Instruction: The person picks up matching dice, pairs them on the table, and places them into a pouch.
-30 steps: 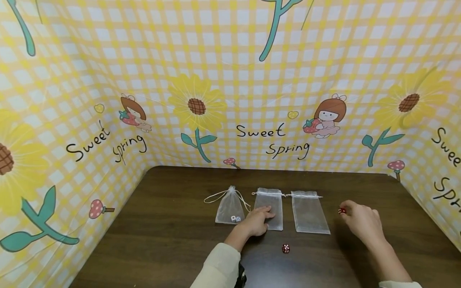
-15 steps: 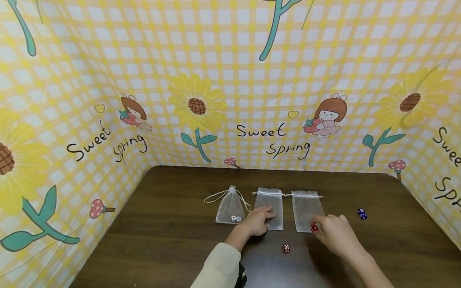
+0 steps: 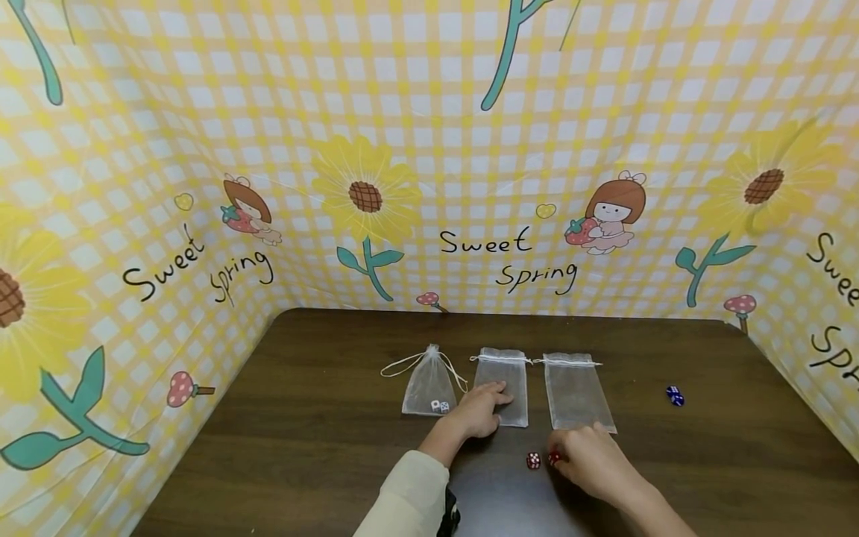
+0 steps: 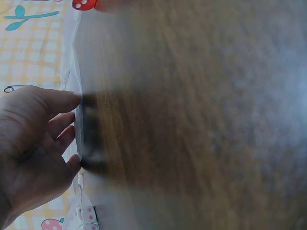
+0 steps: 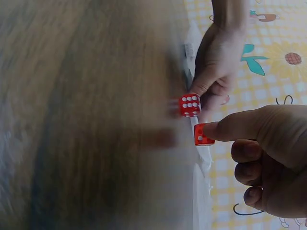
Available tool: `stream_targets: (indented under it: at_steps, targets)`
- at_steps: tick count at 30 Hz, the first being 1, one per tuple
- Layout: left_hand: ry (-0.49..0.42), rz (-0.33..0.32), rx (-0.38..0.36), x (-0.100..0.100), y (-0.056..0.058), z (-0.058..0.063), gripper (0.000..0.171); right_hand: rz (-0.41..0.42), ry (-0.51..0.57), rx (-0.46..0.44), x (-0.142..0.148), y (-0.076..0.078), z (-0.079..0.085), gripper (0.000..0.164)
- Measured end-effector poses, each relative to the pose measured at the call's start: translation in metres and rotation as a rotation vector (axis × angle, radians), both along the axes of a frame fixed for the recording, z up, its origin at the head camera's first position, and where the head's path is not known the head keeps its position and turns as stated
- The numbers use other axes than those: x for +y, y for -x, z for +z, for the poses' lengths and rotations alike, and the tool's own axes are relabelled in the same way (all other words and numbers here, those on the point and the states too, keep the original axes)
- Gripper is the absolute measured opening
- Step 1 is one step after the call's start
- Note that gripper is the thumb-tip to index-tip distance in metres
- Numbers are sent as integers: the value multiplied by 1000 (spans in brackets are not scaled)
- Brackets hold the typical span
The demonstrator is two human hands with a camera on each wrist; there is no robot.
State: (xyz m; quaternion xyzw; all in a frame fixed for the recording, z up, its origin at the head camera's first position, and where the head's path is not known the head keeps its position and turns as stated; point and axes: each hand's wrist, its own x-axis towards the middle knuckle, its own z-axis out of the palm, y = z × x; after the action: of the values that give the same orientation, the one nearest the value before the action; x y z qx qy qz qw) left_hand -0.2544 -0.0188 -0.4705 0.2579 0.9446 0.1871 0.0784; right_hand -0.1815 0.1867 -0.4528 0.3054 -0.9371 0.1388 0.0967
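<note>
My left hand point(image 3: 475, 412) rests on the middle white mesh drawstring bag point(image 3: 515, 403), which lies flat; its fingers are spread over the lower part. My right hand point(image 3: 596, 461) pinches a red die point(image 5: 203, 136) between thumb and fingers, low over the table in front of the right mesh bag point(image 3: 577, 391). Just left of it, a second red die point(image 3: 533, 460) with white dots sits on the table. In the right wrist view the two dice appear close together. The left mesh bag point(image 3: 426, 384) is drawn closed, with white dice point(image 3: 439, 406) inside.
Blue dice point(image 3: 675, 395) lie on the right part of the dark wooden table point(image 3: 302, 447). A yellow checked cloth point(image 3: 470, 186) with flowers and lettering hangs behind the table and along its sides.
My right hand has carried the red die leftward and toward me, from beside the blue dice, past the right bag, to the other red die. The left hand has stayed in place.
</note>
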Motion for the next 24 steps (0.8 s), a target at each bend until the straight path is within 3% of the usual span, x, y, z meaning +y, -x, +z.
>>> stream_targets:
  at_steps: [12, 18, 21, 24]
  targets:
    - [7, 0, 6, 0, -2, 4, 41, 45, -1, -108, -1, 3, -5, 18]
    - [16, 8, -11, 2, -2, 5, 41, -36, 36, -296, 6, 4, 3, 30]
    - [23, 19, 3, 2, -2, 5, 41, -75, 33, -294, 11, 4, 9, 32]
    - [34, 49, 70, 3, -1, 2, 40, -81, 46, -273, 14, 5, 12, 31]
